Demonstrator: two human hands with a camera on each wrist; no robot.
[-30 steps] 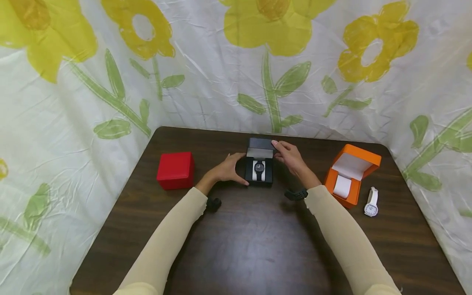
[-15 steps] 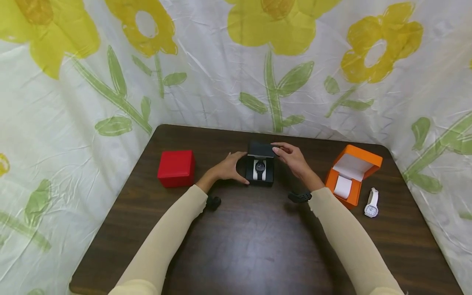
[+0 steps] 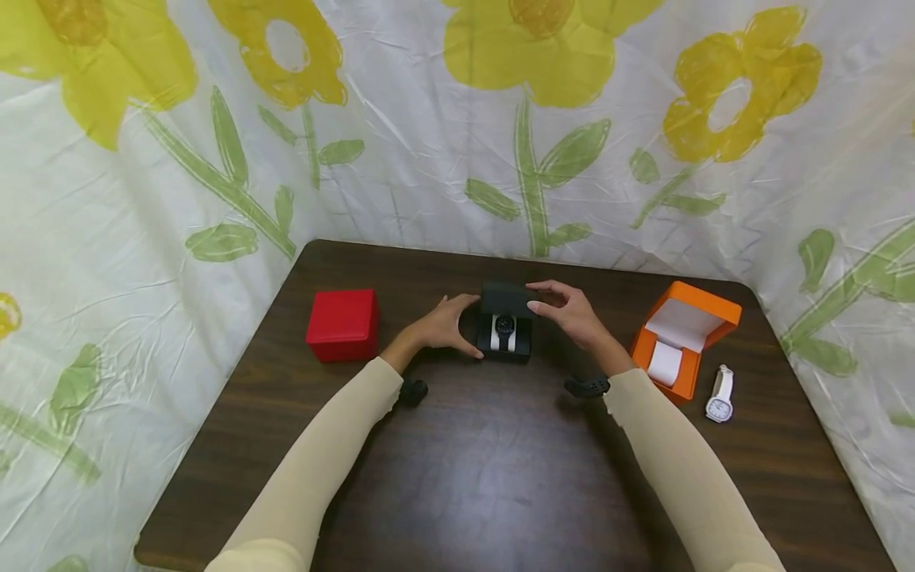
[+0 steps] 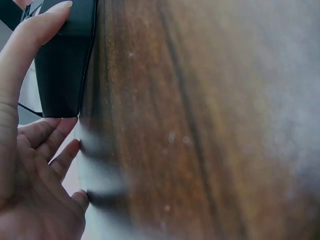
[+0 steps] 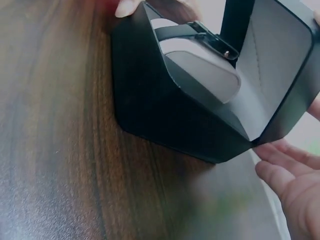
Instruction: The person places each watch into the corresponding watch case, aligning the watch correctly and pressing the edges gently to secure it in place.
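Left hand [image 3: 445, 326] and right hand [image 3: 572, 316]: bare. Left sleeve [image 3: 341, 453], eight o'clock from between them; right sleeve [image 3: 679, 457], four o'clock; both long, plain, close-fitting, pale beige to my eye, hems slightly wavy. Black rounded fitting [image 3: 412, 392], left cuff, seven o'clock of hand. Black perforated strap [image 3: 586, 388], right cuff, six o'clock.

At twelve o'clock from you, a black box [image 5: 165, 110] stands upright on the dark wooden table [image 3: 457, 485], its pale-lined lid [image 3: 504, 299] tilted partway over from the twelve o'clock edge. Inside, you see a black watch [image 3: 504, 326] strapped around a white cushion [image 5: 202, 70], dark dial up, strap running twelve to six.
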